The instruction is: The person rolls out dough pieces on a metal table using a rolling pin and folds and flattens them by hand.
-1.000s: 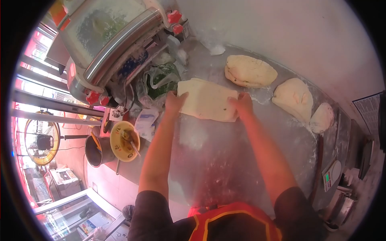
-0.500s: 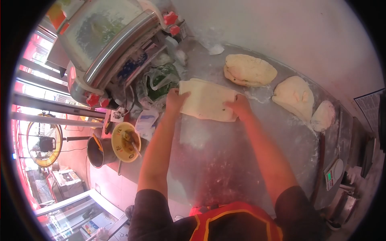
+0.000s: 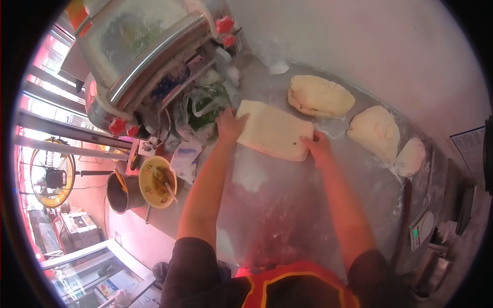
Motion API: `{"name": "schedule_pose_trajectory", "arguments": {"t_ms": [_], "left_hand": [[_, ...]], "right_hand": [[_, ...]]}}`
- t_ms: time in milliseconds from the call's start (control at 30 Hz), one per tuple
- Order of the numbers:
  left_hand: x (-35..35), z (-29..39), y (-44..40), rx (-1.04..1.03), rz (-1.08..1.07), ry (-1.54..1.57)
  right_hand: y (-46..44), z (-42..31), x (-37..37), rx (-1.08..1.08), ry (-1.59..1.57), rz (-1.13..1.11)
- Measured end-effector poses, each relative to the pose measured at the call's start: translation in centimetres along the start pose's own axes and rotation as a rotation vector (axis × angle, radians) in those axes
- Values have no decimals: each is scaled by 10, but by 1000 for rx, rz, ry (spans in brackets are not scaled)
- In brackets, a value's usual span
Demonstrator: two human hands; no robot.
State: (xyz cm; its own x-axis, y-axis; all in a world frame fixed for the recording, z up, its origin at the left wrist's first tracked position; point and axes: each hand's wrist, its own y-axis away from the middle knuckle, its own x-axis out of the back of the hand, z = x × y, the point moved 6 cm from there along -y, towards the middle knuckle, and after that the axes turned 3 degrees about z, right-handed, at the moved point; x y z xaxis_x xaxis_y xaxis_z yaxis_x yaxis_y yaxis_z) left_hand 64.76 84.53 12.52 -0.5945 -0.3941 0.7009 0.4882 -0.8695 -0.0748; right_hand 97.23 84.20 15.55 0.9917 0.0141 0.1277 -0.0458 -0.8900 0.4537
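Observation:
A pale, folded slab of dough [image 3: 275, 131] lies on the grey, flour-dusted table [image 3: 287, 205], with a small dark spot near its right end. My left hand [image 3: 230, 126] grips the slab's left end, its thumb along the edge. At the opposite end, my right hand [image 3: 319, 147] holds the lower right corner between thumb and fingers. Just beyond the slab rests a thick folded dough piece [image 3: 322, 96]. Farther right sit a rounded dough mound [image 3: 375, 128] and a smaller dough lump [image 3: 411, 158].
A steel rolling machine [image 3: 154, 54] with red knobs stands at the upper left. Beside it is a plastic bag of greens [image 3: 203, 108]. A yellow bowl [image 3: 154, 197] with a utensil and a dark pot [image 3: 119, 192] are at the left; a scale [image 3: 422, 231] is at the right.
The slab has shifted a little right and turned so its right end sits lower. Both hands have moved with it, keeping hold of its ends. The view has shifted slightly.

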Motion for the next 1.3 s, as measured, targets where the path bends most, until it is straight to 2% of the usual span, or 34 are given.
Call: {"name": "schedule_pose_trajectory", "arguments": {"t_ms": [67,167,200,267,300,367,400,467,500,600,667,700,767,833,900,933,1000,1033,1133,1200,1267,1300], "left_hand": [[-1,2,-1,-14,49,-123],[-12,-10,-13,221,-256,-99],[-7,2,-8,295,-342,118],[-1,30,5,432,-506,562],[-1,32,4,322,-499,475],[-4,34,1,103,-481,296],[0,36,3,38,-386,231],[8,43,11,-94,-195,101],[7,40,10,-27,-224,125],[18,43,15,187,-307,263],[36,52,41,352,-355,447],[55,62,60,312,-349,414],[96,70,108,237,-334,338],[117,48,165,211,-361,442],[122,12,235,285,-443,719],[125,-4,271,351,-411,679],[127,-31,326,468,-331,600],[122,-45,344,428,-286,505],[120,-58,369,331,-136,206],[131,-35,368,301,-6,7],[121,-29,371,141,98,-122],[126,-11,371,111,38,-64]], "right_hand": [[2,11,1,-97,-88,12],[6,11,-5,-269,-280,-73],[6,8,-10,-327,-353,-120],[0,4,-18,-271,-298,-187],[-2,4,-23,-244,-270,-220],[-8,8,-25,124,166,-52],[-2,1,-29,310,382,36],[9,-8,-32,340,449,120],[15,-14,-33,355,482,160],[6,-7,-29,-13,-66,-62],[23,-20,-21,-19,-153,-146],[38,-23,-17,-29,-198,-190],[70,-13,-3,-33,-154,-288],[115,-1,11,-71,-78,-387],[163,23,18,-135,-59,-498],[185,41,20,-168,-94,-561],[204,103,27,-208,110,-510],[209,121,30,-215,214,-488],[224,122,34,-247,188,-349],[213,127,42,13,441,-310],[203,118,40,475,824,-170],[202,117,32,630,802,-193]]}}
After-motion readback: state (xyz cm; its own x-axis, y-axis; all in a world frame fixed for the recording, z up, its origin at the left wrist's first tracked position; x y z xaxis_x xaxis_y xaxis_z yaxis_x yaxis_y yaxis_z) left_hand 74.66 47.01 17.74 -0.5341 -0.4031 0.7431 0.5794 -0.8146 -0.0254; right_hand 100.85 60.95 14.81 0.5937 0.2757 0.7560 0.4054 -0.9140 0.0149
